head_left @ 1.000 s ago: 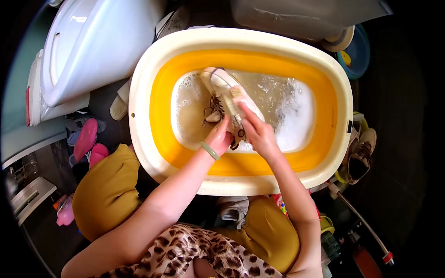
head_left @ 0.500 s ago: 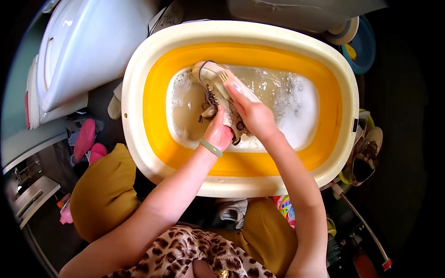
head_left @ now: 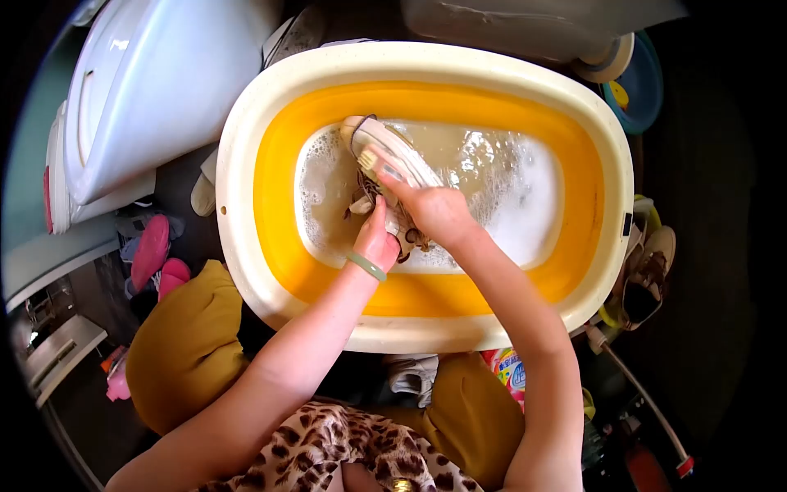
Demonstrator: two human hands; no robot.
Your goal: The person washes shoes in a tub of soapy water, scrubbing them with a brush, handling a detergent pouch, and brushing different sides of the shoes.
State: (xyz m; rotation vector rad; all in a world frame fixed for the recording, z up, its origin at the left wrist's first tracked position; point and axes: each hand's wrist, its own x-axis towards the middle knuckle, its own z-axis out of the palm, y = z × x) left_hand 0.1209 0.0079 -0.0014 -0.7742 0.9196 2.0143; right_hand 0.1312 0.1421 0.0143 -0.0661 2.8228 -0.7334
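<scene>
A beige lace-up shoe (head_left: 410,154) with dark laces is tilted on its side over cloudy water, its pale sole edge facing up. Wrapped round its heel end is my left hand (head_left: 375,243), closed, with a green bangle at the wrist. My right hand (head_left: 436,211) grips a small pale brush (head_left: 373,160) against the side of the shoe; its bristle end shows past my fingers. Both hands are above the yellow-walled basin (head_left: 426,59) with a cream rim. White suds (head_left: 525,205) float at the right of the water.
A brown and white shoe (head_left: 646,283) stands right of the basin. At the left are pink slippers (head_left: 151,250) and a large white fixture (head_left: 164,90). A blue bowl (head_left: 643,82) sits at the back right, a colourful packet (head_left: 510,373) by my knee.
The shoe has rolled so more of its sole edge faces up. My right hand and the brush have moved left and down along it.
</scene>
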